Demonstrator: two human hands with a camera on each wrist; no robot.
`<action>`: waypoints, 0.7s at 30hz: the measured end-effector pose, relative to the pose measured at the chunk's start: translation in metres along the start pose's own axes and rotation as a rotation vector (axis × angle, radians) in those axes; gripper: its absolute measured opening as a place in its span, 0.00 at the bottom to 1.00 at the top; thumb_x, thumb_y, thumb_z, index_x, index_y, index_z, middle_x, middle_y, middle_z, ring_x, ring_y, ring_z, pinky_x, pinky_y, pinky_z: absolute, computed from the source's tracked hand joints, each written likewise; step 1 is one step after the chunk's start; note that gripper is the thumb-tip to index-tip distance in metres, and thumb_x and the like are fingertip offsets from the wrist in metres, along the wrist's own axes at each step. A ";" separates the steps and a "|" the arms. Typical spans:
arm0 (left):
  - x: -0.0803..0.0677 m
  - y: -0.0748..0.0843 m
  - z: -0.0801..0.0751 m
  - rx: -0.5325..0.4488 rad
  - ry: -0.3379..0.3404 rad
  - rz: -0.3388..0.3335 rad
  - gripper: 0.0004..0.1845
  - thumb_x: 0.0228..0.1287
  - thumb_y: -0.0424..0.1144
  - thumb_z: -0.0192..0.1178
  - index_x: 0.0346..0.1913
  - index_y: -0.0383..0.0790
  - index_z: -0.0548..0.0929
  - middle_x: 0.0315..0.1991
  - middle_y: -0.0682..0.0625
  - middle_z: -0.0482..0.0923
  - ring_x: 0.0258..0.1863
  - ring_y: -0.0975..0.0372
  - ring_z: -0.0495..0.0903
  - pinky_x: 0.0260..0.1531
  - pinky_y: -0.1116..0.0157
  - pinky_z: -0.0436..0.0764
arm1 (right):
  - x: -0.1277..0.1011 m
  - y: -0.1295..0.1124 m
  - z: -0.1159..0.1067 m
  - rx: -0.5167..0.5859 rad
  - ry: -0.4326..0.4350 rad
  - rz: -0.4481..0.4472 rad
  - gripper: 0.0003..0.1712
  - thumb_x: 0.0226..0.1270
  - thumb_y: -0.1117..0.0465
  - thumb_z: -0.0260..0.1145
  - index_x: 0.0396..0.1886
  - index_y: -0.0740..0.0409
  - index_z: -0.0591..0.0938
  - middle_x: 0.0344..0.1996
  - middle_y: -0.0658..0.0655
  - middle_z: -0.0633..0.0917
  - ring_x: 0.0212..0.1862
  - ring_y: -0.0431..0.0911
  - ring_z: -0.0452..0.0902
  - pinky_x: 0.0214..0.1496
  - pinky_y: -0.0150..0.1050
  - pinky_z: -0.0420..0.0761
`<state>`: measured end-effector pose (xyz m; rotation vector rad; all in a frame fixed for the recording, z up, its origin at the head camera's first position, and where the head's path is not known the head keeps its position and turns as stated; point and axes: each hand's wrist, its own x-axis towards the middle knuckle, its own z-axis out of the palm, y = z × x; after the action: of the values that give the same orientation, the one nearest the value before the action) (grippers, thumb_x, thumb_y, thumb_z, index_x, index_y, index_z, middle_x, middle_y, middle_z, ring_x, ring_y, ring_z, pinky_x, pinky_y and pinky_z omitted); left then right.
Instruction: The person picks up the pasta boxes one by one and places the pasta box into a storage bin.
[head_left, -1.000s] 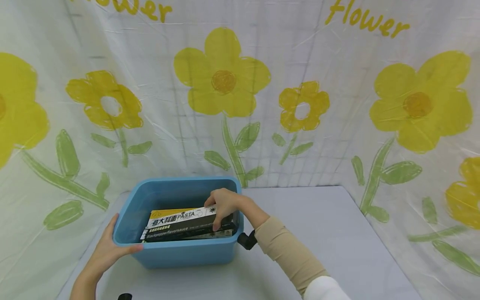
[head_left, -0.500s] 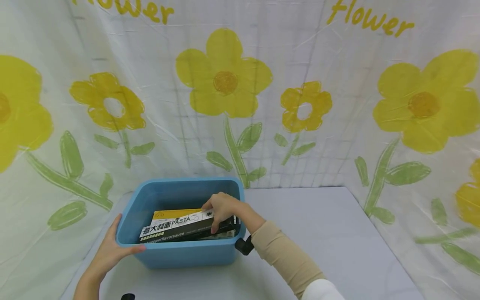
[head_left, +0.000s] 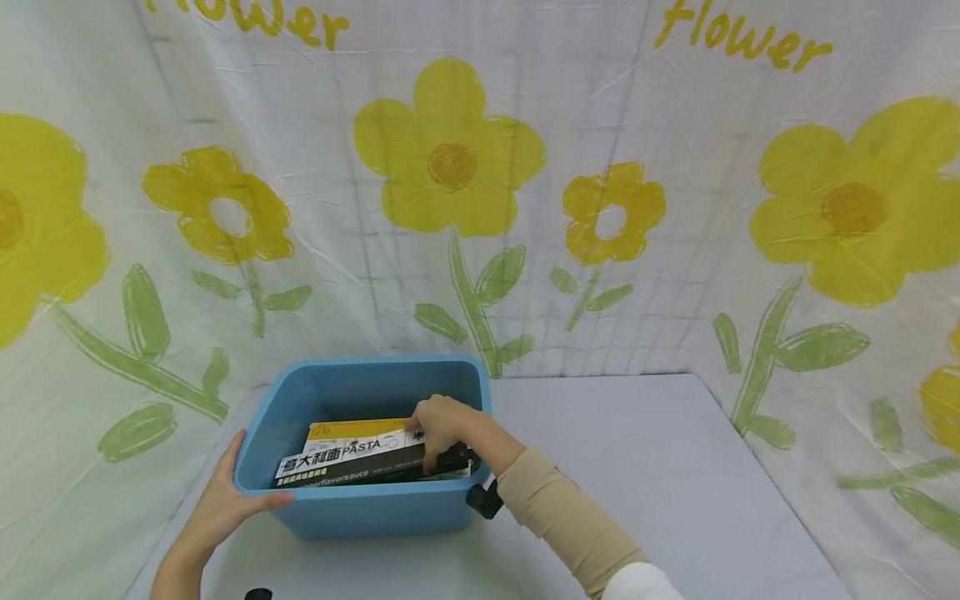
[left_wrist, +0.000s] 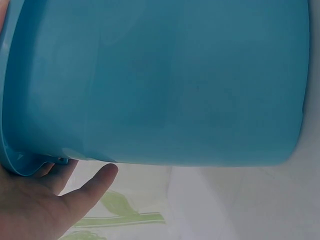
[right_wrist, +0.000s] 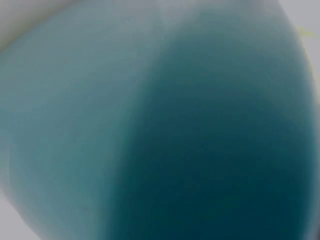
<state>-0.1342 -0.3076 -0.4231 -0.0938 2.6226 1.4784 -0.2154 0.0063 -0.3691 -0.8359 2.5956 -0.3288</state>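
While my right hand (head_left: pixel 442 421) curls over the right end of the black pasta box (head_left: pixel 352 457), fingers (head_left: pixel 429 460) wrapped down its near edge and thumb on top, the box lies low inside the blue tub (head_left: pixel 360 508), atop a yellow-edged pack (head_left: pixel 352 428) and at least one more carton beneath. I'm grasping it, no doubt there. Compared with a second ago the box has dropped: then its right end rode up near the tub's rim, and now it sits nearly flat on the stack, my knuckles sunk below the rim line. So, as I read it, the box is all but settled in the tub; what's left is letting go and drawing my hand out.

My left hand (head_left: pixel 225 504) steadies the tub at its near-left corner, thumb hooked along the near rim and palm against the outer wall, much as it did before. In the left wrist view my palm (left_wrist: pixel 35 210) and thumb sit right under the tub's lip (left_wrist: pixel 20 155), fingers relaxed rather than clenched. The right wrist view shows only a blurred blue wall (right_wrist: pixel 175 150), nothing of the grip.

The tub stands toward the far-left part of the grey bench (head_left: pixel 645 467), close to the flower-printed sheet (head_left: pixel 450 167) hung behind it. The bench's right half stretches away past my tan sleeve (head_left: pixel 562 517).
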 end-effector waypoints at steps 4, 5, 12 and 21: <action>0.001 0.001 0.002 0.003 -0.010 -0.012 0.69 0.52 0.42 0.74 0.74 0.39 0.22 0.73 0.24 0.28 0.68 0.29 0.42 0.61 0.30 0.51 | -0.004 0.000 0.001 0.007 -0.029 0.043 0.31 0.52 0.56 0.79 0.58 0.54 0.83 0.53 0.49 0.84 0.48 0.42 0.80 0.46 0.34 0.80; 0.002 0.001 0.002 0.006 -0.011 -0.016 0.69 0.52 0.43 0.74 0.74 0.39 0.22 0.73 0.24 0.28 0.68 0.29 0.42 0.61 0.30 0.51 | -0.004 0.000 0.001 0.014 -0.025 0.044 0.30 0.53 0.55 0.78 0.57 0.54 0.83 0.53 0.49 0.84 0.49 0.42 0.80 0.47 0.34 0.80; 0.003 0.002 0.001 0.025 -0.016 -0.022 0.69 0.52 0.44 0.73 0.74 0.38 0.22 0.73 0.24 0.30 0.68 0.30 0.44 0.60 0.31 0.53 | -0.016 0.007 -0.003 0.091 0.091 0.025 0.27 0.60 0.53 0.73 0.59 0.55 0.82 0.52 0.54 0.85 0.16 0.39 0.67 0.24 0.29 0.71; 0.003 0.002 -0.003 0.074 -0.019 -0.018 0.69 0.53 0.45 0.72 0.73 0.35 0.22 0.71 0.21 0.31 0.67 0.29 0.45 0.59 0.30 0.54 | -0.053 0.033 -0.002 0.299 0.447 0.018 0.27 0.66 0.51 0.67 0.61 0.60 0.79 0.03 0.50 0.65 0.08 0.36 0.46 0.12 0.28 0.53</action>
<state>-0.1378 -0.3085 -0.4201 -0.0946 2.6502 1.3686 -0.1933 0.0643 -0.3621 -0.6925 2.8430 -0.9686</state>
